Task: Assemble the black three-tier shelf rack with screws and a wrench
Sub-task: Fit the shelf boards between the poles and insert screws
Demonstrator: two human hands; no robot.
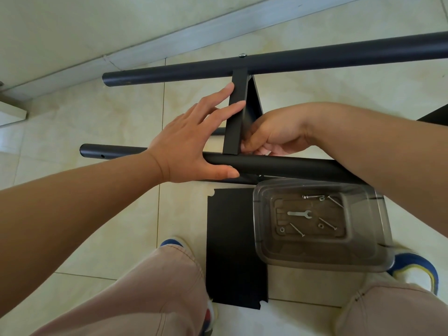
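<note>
Head view, only one here. Rack partly built: far tube (278, 63) already joined to upright shelf panel (236, 117), a bolt head (242, 55) visible on top of that tube. Near tube (278, 166) lying against the lower edge of the same panel, apparently not yet fastened. Left hand (194, 144) spread flat and relaxed, fingers resting on the panel side, thumb under the near tube, steadying both. Right hand (271, 137) curled behind the panel near the joint; cannot tell if pinching a screw, since the fingertips are hidden. Second black panel (228, 251) flat on the tiled floor (97, 226) between the feet, waiting. Clear plastic box (322, 229) standing partly on this panel, containing wrench (299, 213), several long screws (327, 223) and some nuts (282, 229). Judged: early to middle stage, most joints remaining.
</note>
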